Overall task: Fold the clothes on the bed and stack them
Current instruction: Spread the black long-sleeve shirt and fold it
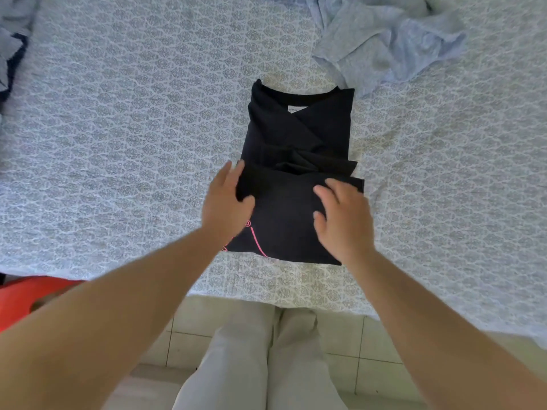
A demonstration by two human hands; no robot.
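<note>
Since the black shirt (299, 161) lying mid-bed (118, 128) is light, limp cloth, it will likely sag and slide open unless taken at both side edges of the folded lower half. Left hand (226, 202) grips the left edge; right hand (343, 216) rests on top, fingers loosely spread. A crumpled blue garment (384, 45) waits beyond.

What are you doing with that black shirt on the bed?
A person is folding a black T-shirt on the patterned bed cover. Its sides are already folded in and the bottom part is turned up. The left hand grips the left edge of that fold, and the right hand rests on top. A crumpled light blue garment waits farther back.
</note>
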